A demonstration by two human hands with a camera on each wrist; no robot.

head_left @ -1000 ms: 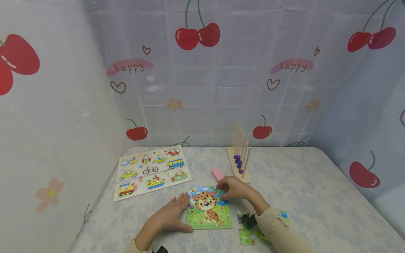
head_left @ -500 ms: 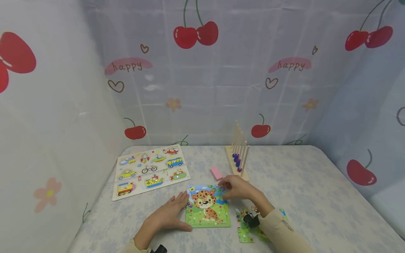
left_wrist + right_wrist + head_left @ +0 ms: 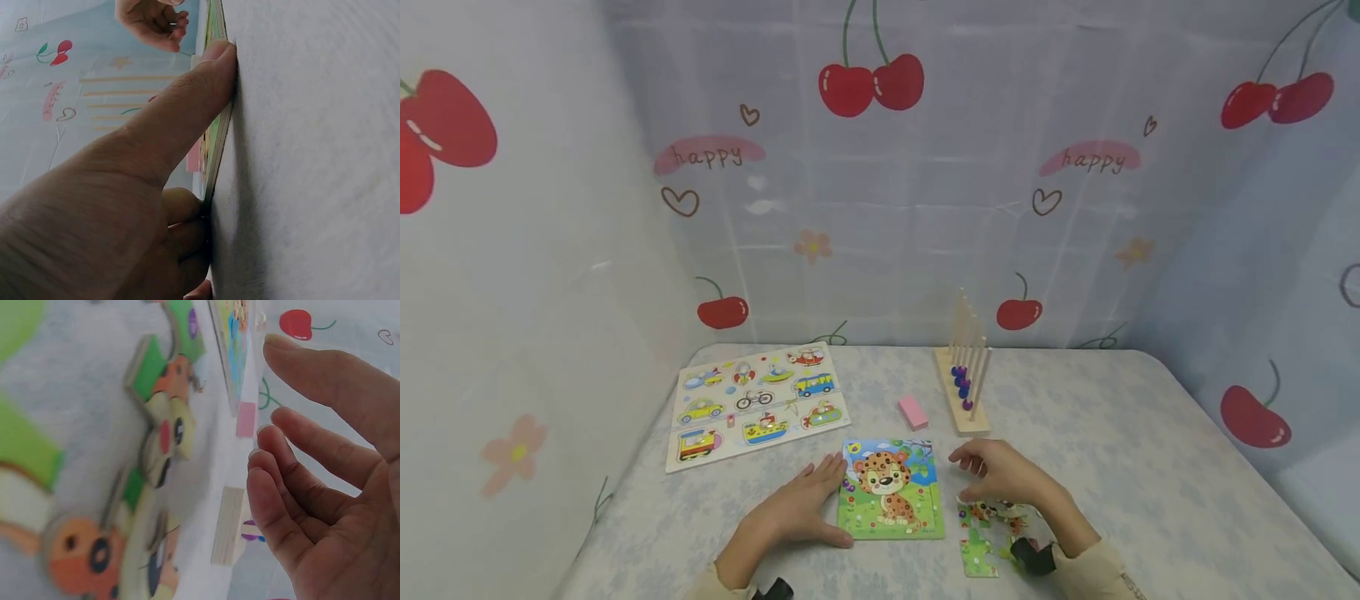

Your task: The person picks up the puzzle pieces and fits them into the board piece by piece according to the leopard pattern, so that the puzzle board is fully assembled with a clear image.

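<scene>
A square leopard jigsaw puzzle [image 3: 891, 492] lies flat in the middle of the table in the head view. My left hand [image 3: 797, 508] rests along its left side, fingers extended, with the thumb beside the front left corner. In the left wrist view that thumb [image 3: 194, 94] touches the puzzle's edge. To the right of the puzzle, my right hand [image 3: 1011, 475] hovers over loose jigsaw pieces [image 3: 977, 554], partly hiding them. Its fingers are loosely bent with nothing between them. Close up in the right wrist view, the pieces [image 3: 165, 434] show green grass and orange spotted parts.
Behind the puzzle lies a pink block [image 3: 913, 412]. A wooden peg stand [image 3: 973, 427] with blue and purple beads is farther back on the right. At the back left sits a vehicle puzzle board [image 3: 737, 450]. Cherry-print cloth [image 3: 880, 233] encloses the table.
My right hand has left the puzzle's top right corner and moved right and nearer, over the loose pieces. The left hand stays at the puzzle's left side.
</scene>
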